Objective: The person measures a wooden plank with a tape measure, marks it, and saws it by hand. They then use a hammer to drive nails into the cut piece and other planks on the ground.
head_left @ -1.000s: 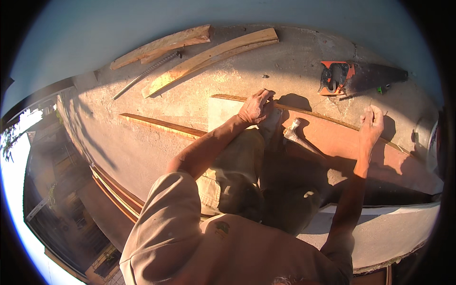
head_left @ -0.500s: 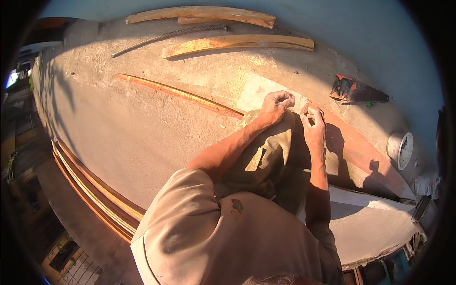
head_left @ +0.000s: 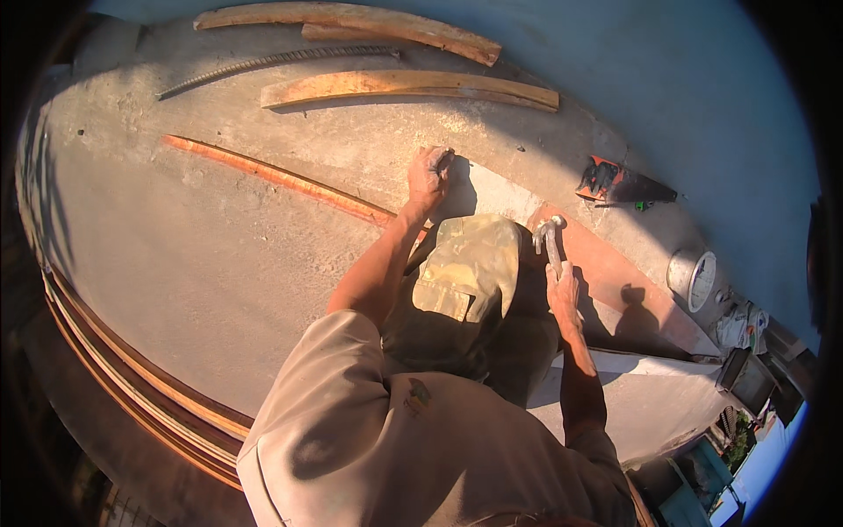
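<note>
My right hand (head_left: 563,288) grips a claw hammer (head_left: 551,237) by its handle, the metal head pointing away from me. Under the hammer lies a long flat strip, whitish (head_left: 502,191) at its left part and reddish (head_left: 606,255) farther right. My left hand (head_left: 428,177) is closed in a fist by the strip's left end; what it holds, if anything, is hidden by the fingers and shadow. My bent knee (head_left: 470,255) in worn trousers is between the two arms.
A handsaw (head_left: 625,184) lies beyond the strip, with a white bucket (head_left: 692,279) to its right. Thick timbers (head_left: 408,85) and a ribbed steel bar (head_left: 281,60) lie at the back. A thin reddish lath (head_left: 281,177) runs toward my knee; long wooden strips (head_left: 149,369) are stacked at left.
My hands, close together before, are now apart. The left has moved left toward the strip's end; the right has come nearer me and now holds the hammer. The whole view has shifted.
</note>
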